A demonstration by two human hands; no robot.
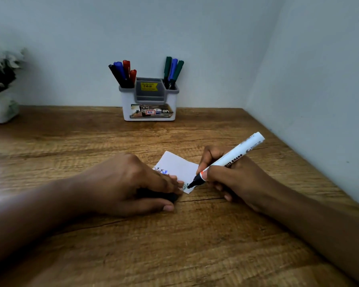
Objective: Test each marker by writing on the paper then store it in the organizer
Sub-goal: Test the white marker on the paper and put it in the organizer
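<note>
light: dim, bluish cast
glare: bright patch, left edge of table (50, 141)
blur: plant (0, 69) soft
edges: wide-angle bending

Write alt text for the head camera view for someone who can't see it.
A person's right hand presses the tip of a white marker to a small paper on a wooden table, while the left hand pins the paper and holds a black cap. Behind, a white organizer holds capped markers against the wall.
</note>
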